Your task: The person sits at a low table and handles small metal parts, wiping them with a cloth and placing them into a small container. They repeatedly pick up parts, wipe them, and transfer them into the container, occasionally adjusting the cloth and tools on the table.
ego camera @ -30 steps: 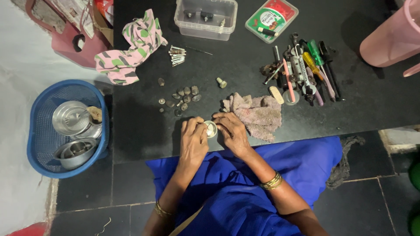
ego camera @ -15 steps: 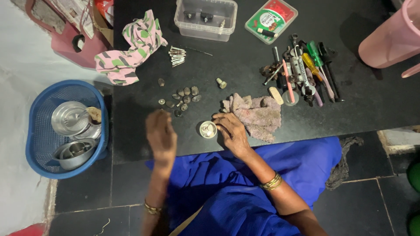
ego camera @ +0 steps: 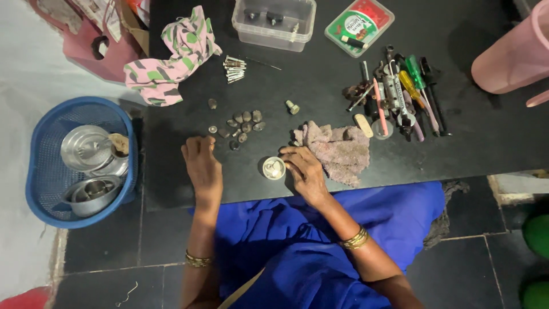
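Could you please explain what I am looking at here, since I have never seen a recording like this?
There is no machine: a camera worn on a person's head looks straight down at their own two bare hands over a black work surface. The right hand steadies a small round metal part beside a greyish rag. The left hand rests with its fingers near a cluster of small dark metal pieces. Further back lie a bundle of screwdrivers and hand tools, a clear plastic box and a patterned cloth. A blue basket of steel vessels sits on the floor.
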